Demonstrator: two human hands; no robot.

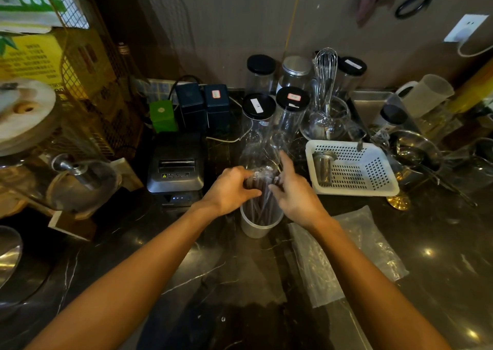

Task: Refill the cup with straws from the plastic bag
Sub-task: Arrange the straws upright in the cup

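Note:
A frosted plastic cup [256, 229] stands on the dark marble counter, mid-frame. A bundle of dark, individually wrapped straws [262, 203] stands upright inside it. My left hand [230, 188] grips the bundle's upper part from the left. My right hand [292, 193] holds the same bundle from the right, its index finger pointing up. A clear plastic bag [344, 253] lies flat on the counter to the right of the cup; no straws show inside it.
A white perforated basket [384, 187] with a metal cup sits right of my hands. A black receipt printer [176, 175] stands to the left. Clear black-lidded jars [258, 108] and a whisk in a glass [325, 82] stand behind the cup.

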